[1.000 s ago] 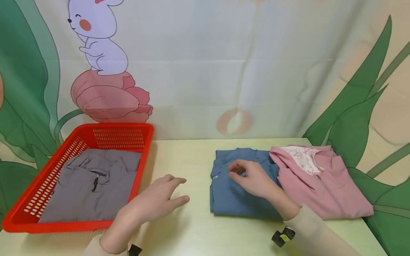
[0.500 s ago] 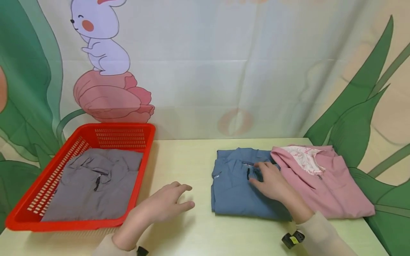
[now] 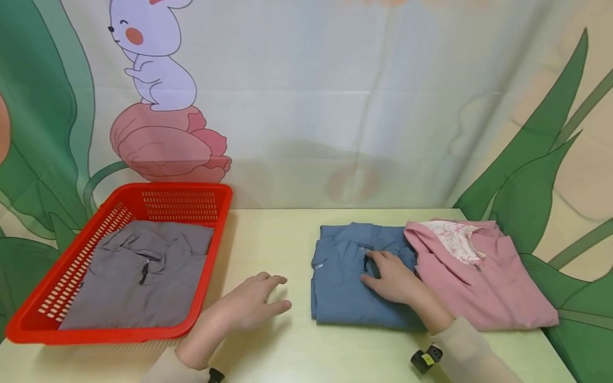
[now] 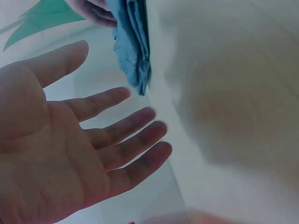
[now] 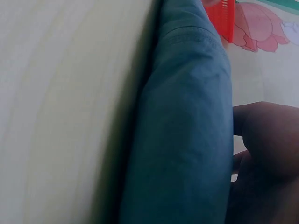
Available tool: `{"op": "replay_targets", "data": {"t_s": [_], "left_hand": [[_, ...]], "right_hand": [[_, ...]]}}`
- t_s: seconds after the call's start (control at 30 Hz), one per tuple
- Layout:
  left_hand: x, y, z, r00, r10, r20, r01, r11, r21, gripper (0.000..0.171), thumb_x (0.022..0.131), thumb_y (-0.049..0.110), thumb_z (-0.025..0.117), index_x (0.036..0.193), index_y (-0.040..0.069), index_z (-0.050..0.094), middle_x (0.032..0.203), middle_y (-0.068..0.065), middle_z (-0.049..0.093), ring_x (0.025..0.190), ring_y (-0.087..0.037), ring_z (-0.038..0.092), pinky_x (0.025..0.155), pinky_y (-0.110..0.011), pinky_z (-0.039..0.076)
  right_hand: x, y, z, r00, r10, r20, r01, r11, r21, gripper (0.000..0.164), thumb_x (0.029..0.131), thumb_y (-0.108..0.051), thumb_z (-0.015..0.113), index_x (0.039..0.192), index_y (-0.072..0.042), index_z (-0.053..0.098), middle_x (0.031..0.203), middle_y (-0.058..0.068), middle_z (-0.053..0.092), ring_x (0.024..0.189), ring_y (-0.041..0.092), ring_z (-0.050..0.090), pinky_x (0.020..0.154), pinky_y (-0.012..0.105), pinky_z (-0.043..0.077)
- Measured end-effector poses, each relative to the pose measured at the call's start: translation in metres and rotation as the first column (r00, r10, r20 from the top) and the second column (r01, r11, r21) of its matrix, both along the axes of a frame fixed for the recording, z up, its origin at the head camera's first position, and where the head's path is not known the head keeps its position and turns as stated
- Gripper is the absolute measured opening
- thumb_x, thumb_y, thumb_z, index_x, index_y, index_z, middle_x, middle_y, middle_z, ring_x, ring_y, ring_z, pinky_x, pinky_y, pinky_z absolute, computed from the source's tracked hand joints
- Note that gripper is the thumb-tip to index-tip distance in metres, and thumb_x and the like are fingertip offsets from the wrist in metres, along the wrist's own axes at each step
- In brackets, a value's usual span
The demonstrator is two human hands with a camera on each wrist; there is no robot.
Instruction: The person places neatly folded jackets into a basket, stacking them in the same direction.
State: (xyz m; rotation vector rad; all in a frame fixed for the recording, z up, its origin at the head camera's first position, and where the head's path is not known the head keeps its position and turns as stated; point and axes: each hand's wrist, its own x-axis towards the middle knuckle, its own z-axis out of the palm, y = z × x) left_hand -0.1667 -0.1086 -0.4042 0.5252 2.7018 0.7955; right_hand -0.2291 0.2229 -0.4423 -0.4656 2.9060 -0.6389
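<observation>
A folded blue jacket (image 3: 345, 298) with a dark zip pull lies on the table at the right of centre in the head view. My right hand (image 3: 392, 279) is over its upper right part, fingertips at the zip and thumb at the cloth. In the right wrist view the jacket's thick folded edge (image 5: 187, 121) covers part of that hand (image 5: 271, 144). Left of the jacket, my left hand (image 3: 251, 306) hovers over the table, palm facing it, fingers spread and holding nothing. The left wrist view shows its palm (image 4: 60, 154) bare.
At the left stands a red slotted basket (image 3: 203, 287) with a folded grey jacket (image 3: 143, 298) inside. A folded pink jacket (image 3: 498, 292) with patterned lining lies against the blue one's right side. Behind the table (image 3: 278, 239) hangs a printed curtain (image 3: 287, 106).
My right hand's fingers, curled above the blue jacket one second ago, have spread, and the hand has come lower toward the zip. My left hand has shifted slightly right.
</observation>
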Motion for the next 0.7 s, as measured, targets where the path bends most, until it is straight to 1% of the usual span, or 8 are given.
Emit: {"op": "replay_targets", "data": {"t_s": [0.13,0.27,0.37,0.5,0.7], "left_hand": [[-0.001,0.004,-0.006,1.0,-0.027,-0.012,0.028,0.999,0.034,0.06,0.101,0.033,0.065,0.149,0.002,0.049,0.149,-0.021,0.047,0.138,-0.041,0.044,0.112,-0.055,0.037],[-0.002,0.009,-0.009,0.999,-0.052,-0.007,0.052,0.998,0.018,0.063,0.102,0.034,0.063,0.153,0.002,0.046,0.155,-0.024,0.041,0.142,-0.044,0.039,0.114,-0.057,0.033],[-0.002,0.012,-0.011,0.999,-0.046,0.006,0.046,0.999,-0.014,0.064,0.102,0.037,0.063,0.154,0.003,0.045,0.156,-0.023,0.04,0.143,-0.044,0.038,0.114,-0.058,0.033],[-0.005,0.015,-0.013,0.999,-0.028,0.028,0.029,0.999,-0.042,0.068,0.101,0.039,0.063,0.155,0.001,0.043,0.157,-0.023,0.039,0.143,-0.043,0.038,0.115,-0.057,0.034],[-0.008,0.015,-0.016,0.998,-0.021,0.055,0.025,0.998,-0.065,0.071,0.101,0.039,0.064,0.155,-0.002,0.041,0.158,-0.026,0.036,0.145,-0.043,0.036,0.115,-0.055,0.033]], "right_hand": [[-0.002,-0.01,-0.003,1.0,0.016,0.002,-0.016,1.0,-0.002,0.063,0.101,-0.03,0.065,0.15,0.004,0.045,0.147,0.031,0.046,0.138,0.048,0.041,0.111,0.061,0.036],[-0.003,-0.022,-0.005,1.0,0.019,-0.004,-0.019,1.0,-0.005,0.064,0.1,-0.031,0.066,0.151,0.002,0.045,0.147,0.03,0.046,0.139,0.047,0.041,0.111,0.061,0.036],[-0.003,-0.032,-0.005,1.0,0.016,-0.004,-0.016,1.0,-0.001,0.065,0.1,-0.032,0.067,0.152,0.001,0.045,0.148,0.029,0.046,0.139,0.046,0.041,0.11,0.061,0.037],[-0.002,-0.044,-0.004,1.0,0.028,-0.006,-0.027,1.0,0.011,0.066,0.099,-0.033,0.067,0.151,0.0,0.046,0.147,0.028,0.047,0.139,0.045,0.042,0.11,0.059,0.038],[0.003,-0.059,0.0,0.998,0.06,-0.002,-0.06,0.998,-0.014,0.059,0.099,-0.03,0.069,0.147,0.0,0.051,0.144,0.027,0.05,0.137,0.043,0.045,0.109,0.057,0.039]]}}
